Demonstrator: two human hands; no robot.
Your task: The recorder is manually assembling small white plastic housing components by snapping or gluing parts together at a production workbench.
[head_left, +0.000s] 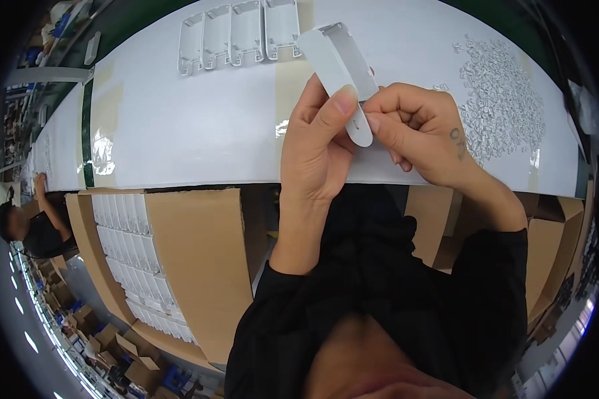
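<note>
A long, hollow white plastic housing (326, 56) with a rounded end is tilted above the table. My left hand (313, 153) grips it, thumb along the near side and fingers behind. My right hand (422, 126) is closed in a pinch at the edge of the rounded end, beside a small slot. Whatever sits between those right fingertips, if anything, is hidden. Several similar white housings (246, 33) stand side by side at the back of the table. A spread of small, clear plastic pieces (502, 100) lies to the right of my right hand.
The white table (186, 133) has tape strips across it. Below its front edge, an open cardboard box (196, 266) at left holds rows of white housings (130, 253); another carton (546, 256) stands at right. Another person (40, 229) works at far left.
</note>
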